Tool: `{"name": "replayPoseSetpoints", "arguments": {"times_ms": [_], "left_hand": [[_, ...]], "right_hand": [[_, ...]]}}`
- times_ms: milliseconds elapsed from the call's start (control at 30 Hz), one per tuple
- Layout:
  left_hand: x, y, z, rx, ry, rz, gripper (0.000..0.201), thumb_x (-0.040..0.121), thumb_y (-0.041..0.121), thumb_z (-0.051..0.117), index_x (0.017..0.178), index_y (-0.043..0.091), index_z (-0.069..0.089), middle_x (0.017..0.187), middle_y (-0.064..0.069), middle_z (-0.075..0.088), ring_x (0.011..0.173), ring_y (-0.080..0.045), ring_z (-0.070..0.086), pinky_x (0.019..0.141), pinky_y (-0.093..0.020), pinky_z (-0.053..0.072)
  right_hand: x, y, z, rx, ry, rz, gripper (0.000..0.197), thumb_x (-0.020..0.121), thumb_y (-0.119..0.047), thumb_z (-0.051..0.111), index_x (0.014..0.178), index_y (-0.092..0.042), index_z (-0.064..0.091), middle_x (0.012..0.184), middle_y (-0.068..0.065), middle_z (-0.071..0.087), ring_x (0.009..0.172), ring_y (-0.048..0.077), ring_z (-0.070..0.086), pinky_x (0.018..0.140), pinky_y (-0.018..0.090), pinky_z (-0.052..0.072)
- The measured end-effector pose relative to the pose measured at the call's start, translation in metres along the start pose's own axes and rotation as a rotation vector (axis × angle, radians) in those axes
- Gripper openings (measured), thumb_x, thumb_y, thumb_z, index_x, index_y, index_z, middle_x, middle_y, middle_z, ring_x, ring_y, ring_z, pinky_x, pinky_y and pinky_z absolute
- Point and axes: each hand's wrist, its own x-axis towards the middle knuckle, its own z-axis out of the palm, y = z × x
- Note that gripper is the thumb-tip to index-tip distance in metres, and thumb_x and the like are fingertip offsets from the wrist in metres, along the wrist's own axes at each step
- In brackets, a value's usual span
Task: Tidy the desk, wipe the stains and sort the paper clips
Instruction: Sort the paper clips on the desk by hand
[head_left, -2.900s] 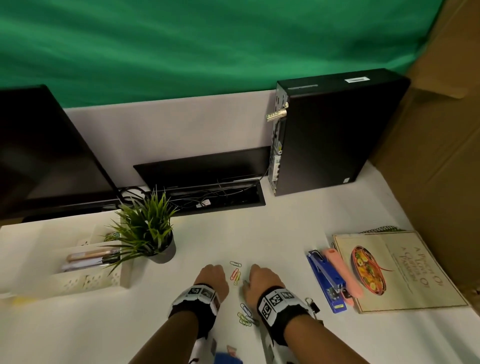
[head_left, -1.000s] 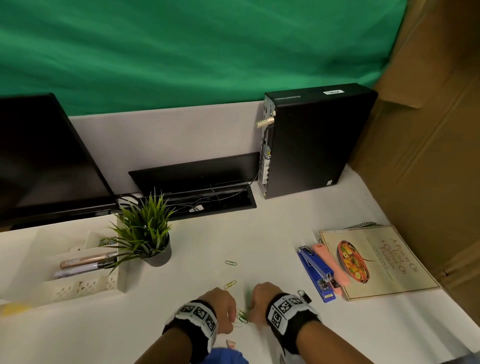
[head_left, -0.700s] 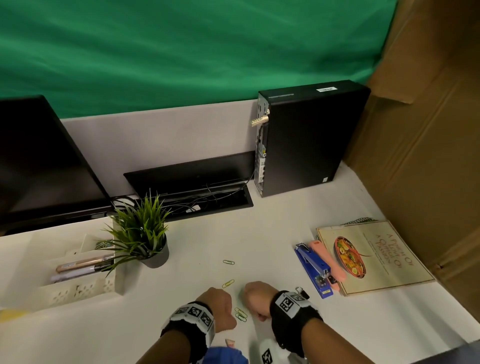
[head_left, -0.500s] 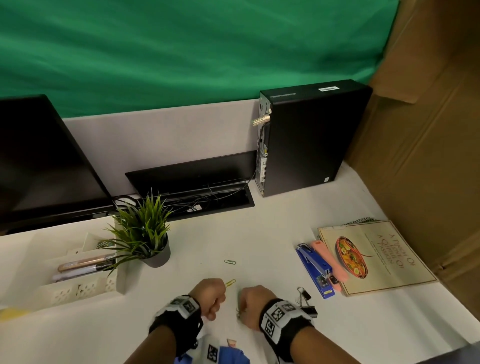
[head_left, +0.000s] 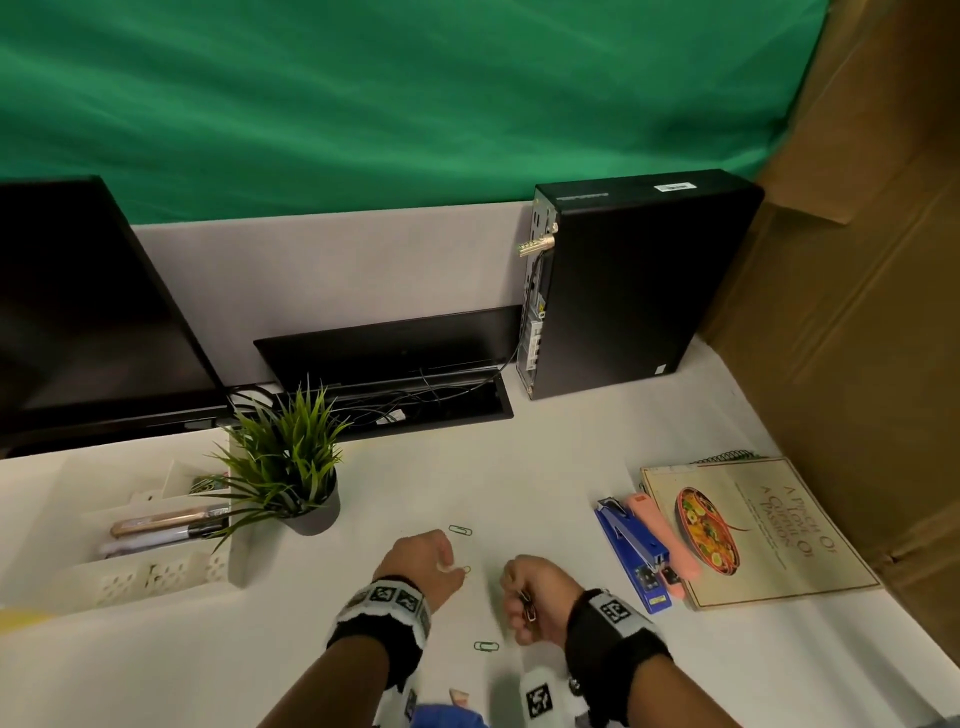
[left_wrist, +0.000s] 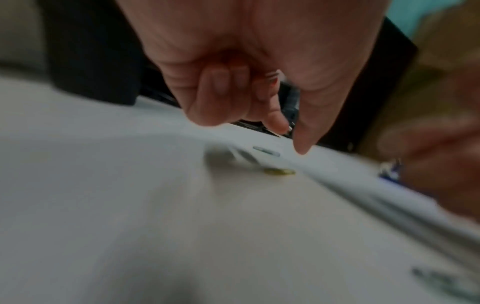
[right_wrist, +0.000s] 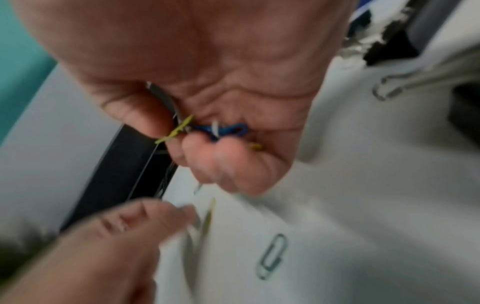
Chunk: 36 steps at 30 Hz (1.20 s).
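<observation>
Loose paper clips lie on the white desk (head_left: 545, 467): a grey-blue one (head_left: 460, 530), a yellow one (head_left: 466, 570) and a green one (head_left: 486, 646). My left hand (head_left: 452, 566) hovers at the yellow clip (left_wrist: 280, 171), thumb and forefinger pointing down just above it. A bit of red, seemingly a clip, shows under its curled fingers (left_wrist: 221, 82). My right hand (head_left: 522, 605) is a fist around several clips. In the right wrist view yellow, blue and white clips (right_wrist: 221, 129) stick out of that hand (right_wrist: 187, 139). The green clip (right_wrist: 272, 255) lies below it.
A white organiser (head_left: 156, 566) with pens and a potted plant (head_left: 291, 467) stand on the left. A blue stapler (head_left: 631, 553), a pink stapler (head_left: 660, 540) and a cookbook (head_left: 753, 530) lie on the right. A binder clip (right_wrist: 387, 88) lies by my right wrist. A black computer (head_left: 639, 280) stands behind.
My left hand has moved forward to the yellow clip. My right fist has drawn back a little, and the green clip now lies uncovered beside it.
</observation>
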Motion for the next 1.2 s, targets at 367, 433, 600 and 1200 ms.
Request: {"name": "replayPoseSetpoints", "arguments": {"times_ms": [367, 433, 600, 1200], "left_hand": [[-0.001, 0.012, 0.02, 0.301, -0.161, -0.093, 0.03, 0.081, 0.026, 0.059, 0.109, 0.016, 0.063, 0.117, -0.002, 0.063, 0.107, -0.022, 0.061, 0.091, -0.03, 0.051], [-0.008, 0.011, 0.021, 0.285, -0.173, -0.117, 0.031, 0.08, 0.028, 0.062, 0.108, 0.014, 0.062, 0.115, -0.003, 0.064, 0.106, -0.022, 0.062, 0.09, -0.03, 0.052], [-0.024, 0.009, 0.016, -0.014, -0.194, -0.155, 0.025, 0.085, 0.029, 0.051, 0.098, 0.009, 0.058, 0.101, -0.01, 0.063, 0.088, -0.025, 0.06, 0.074, -0.028, 0.045], [-0.033, 0.014, 0.036, 0.365, -0.311, 0.198, 0.025, 0.083, 0.026, 0.058, 0.103, 0.013, 0.065, 0.112, -0.01, 0.066, 0.102, -0.028, 0.062, 0.086, -0.028, 0.049]], "right_hand": [[0.039, -0.037, 0.008, -1.038, 0.349, -0.368, 0.012, 0.088, -0.029, 0.051, 0.098, -0.027, 0.058, 0.091, -0.001, 0.063, 0.075, 0.015, 0.054, 0.067, 0.022, 0.042], [0.052, -0.045, 0.017, -1.226, 0.356, -0.38, 0.021, 0.091, -0.024, 0.048, 0.111, -0.024, 0.051, 0.103, 0.003, 0.062, 0.081, 0.02, 0.056, 0.069, 0.027, 0.042], [0.075, -0.052, 0.028, -1.525, 0.336, -0.284, 0.025, 0.09, -0.01, 0.048, 0.115, -0.01, 0.055, 0.116, 0.009, 0.061, 0.102, 0.026, 0.06, 0.077, 0.03, 0.044], [0.008, -0.043, -0.005, 0.428, -0.192, -0.284, 0.013, 0.073, -0.027, 0.052, 0.068, -0.015, 0.055, 0.062, 0.003, 0.045, 0.042, 0.012, 0.031, 0.039, 0.014, 0.015]]}}
